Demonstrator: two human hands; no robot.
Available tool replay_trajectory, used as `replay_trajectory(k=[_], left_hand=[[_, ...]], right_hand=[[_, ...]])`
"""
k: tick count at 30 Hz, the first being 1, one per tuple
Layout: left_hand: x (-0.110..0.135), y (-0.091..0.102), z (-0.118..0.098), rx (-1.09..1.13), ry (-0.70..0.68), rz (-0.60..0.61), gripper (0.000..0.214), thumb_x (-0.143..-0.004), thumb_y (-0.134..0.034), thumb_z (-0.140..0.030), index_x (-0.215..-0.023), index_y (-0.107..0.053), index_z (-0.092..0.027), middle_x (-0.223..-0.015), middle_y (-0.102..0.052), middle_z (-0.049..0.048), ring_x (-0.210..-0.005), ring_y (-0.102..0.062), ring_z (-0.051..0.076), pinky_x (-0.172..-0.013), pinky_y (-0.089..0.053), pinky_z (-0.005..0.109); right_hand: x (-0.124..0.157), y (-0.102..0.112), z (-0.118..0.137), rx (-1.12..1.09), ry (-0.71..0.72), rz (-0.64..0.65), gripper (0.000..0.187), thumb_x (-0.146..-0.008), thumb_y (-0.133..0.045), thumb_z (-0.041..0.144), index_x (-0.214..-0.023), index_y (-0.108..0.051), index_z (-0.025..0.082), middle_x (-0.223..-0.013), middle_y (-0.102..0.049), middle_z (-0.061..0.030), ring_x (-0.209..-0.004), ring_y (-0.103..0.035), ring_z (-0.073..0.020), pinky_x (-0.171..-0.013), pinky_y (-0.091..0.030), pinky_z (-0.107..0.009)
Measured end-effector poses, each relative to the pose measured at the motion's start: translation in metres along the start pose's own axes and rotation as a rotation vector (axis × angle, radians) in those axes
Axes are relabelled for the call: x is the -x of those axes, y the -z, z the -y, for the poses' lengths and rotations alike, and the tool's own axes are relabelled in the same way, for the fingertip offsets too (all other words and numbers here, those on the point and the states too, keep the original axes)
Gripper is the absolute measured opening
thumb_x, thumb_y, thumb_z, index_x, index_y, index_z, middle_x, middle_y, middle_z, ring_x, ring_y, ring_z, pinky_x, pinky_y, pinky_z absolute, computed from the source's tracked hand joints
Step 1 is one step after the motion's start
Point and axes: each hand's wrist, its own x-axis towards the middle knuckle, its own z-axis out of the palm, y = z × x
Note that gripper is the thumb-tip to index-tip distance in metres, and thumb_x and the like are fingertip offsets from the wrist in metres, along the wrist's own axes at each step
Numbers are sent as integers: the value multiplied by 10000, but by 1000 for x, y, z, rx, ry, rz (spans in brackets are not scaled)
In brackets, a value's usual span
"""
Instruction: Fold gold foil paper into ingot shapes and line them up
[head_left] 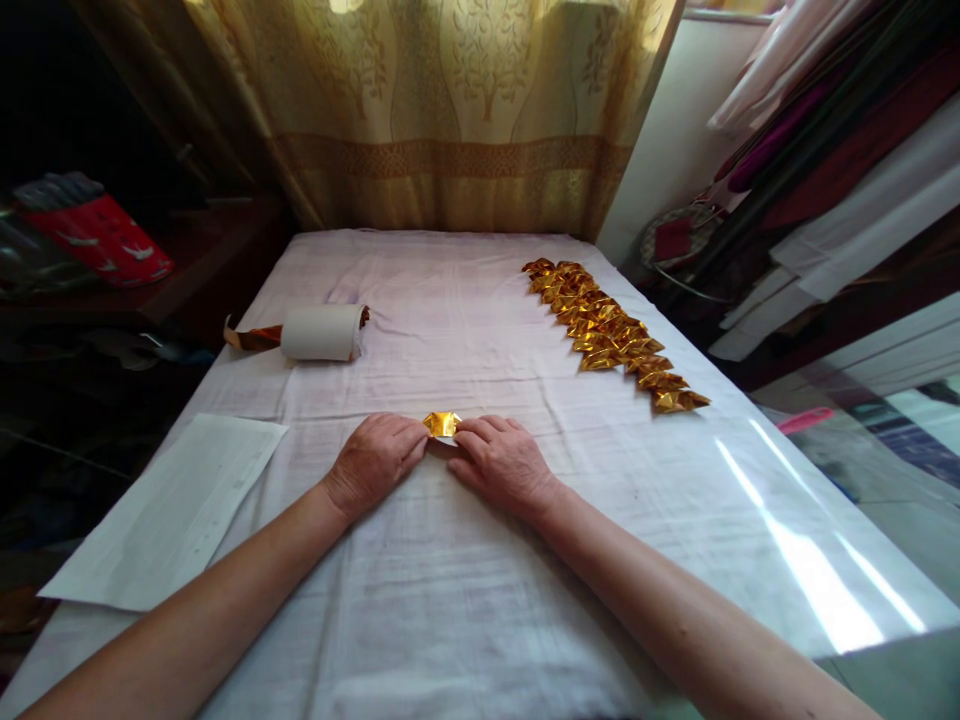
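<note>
A small folded piece of shiny gold foil paper (443, 425) lies between my hands near the middle of the cloth-covered table (450, 620). My left hand (379, 455) pinches its left end, and my right hand (504, 462) grips its right end. The fingertips partly hide both ends, and a pale underside shows below the gold front. Off to the right, several finished gold foil ingots (600, 322) stand nested in slanting rows. A white roll (319, 333) with gold-brown foil sticking out of its ends rests at the left.
White paper sheets (176, 510) lie at the table's left edge. A red canister (101, 240) stands on a dark side cabinet (217, 245). Behind the table hangs a gold curtain (480, 120). Clothes (847, 200) hang at the right, and sunlight streaks the table's right corner.
</note>
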Motion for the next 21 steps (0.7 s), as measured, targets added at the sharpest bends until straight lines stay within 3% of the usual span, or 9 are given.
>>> replay_trajectory(k=[3,11,17,21], left_hand=[[0,-1,-1,30,57,23,235,-983,-447,-254,-921,-662,-182,-908,-739,49,-829,-658,189,-783,-492,338],[-3,-1,-6,132,227,28,224,-987,-478,-328,-947,-645,-185,-883,-713,46,-817,-630,195,-760,-481,332],[-9,0,-4,136,350,78,184,-974,-495,-321,-891,-612,-206,-793,-678,14,-762,-613,197,-702,-450,320],[-12,-2,-2,126,373,109,148,-961,-512,-305,-895,-595,-202,-797,-672,15,-769,-610,200,-726,-448,326]], right_hand=[[-6,3,-4,-59,-67,10,202,-972,-520,252,-1017,-712,207,-1106,-704,-77,-987,-605,-201,-871,-449,-328],[-24,5,-6,-107,-215,105,232,-962,-506,233,-904,-728,193,-952,-695,-66,-896,-621,-182,-814,-453,-289],[-25,3,-2,-97,-272,107,277,-973,-481,246,-823,-707,187,-879,-672,-61,-846,-604,-179,-777,-433,-284],[-23,-2,0,-101,-324,36,223,-959,-521,267,-836,-687,186,-872,-660,-56,-822,-602,-185,-749,-427,-289]])
